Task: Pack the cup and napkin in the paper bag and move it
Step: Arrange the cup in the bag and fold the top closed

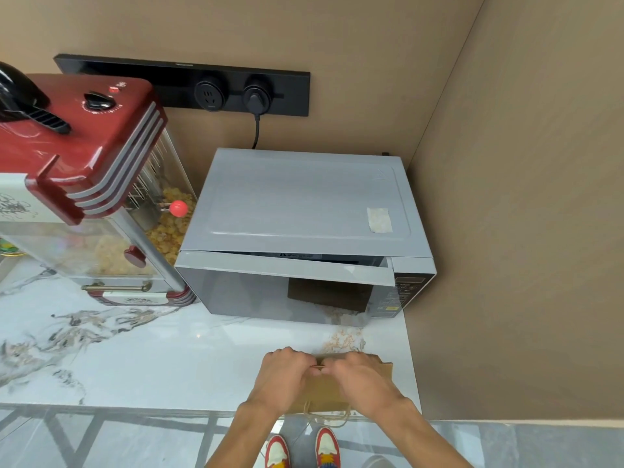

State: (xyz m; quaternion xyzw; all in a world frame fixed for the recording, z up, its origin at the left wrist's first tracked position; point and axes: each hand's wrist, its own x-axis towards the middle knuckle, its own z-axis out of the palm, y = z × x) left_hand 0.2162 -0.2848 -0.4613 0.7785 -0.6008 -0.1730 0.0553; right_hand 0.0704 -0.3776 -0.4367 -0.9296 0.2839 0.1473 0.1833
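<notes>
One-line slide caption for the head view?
Both hands pinch the paper bag on the marble counter.

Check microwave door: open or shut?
Open slightly: the microwave door angles out from the body at its right end, leaving a dark gap.

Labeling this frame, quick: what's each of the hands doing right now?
Left hand: fingers curled, pinching the top edge of the paper bag.
Right hand: same, pinching that edge beside it.
</notes>
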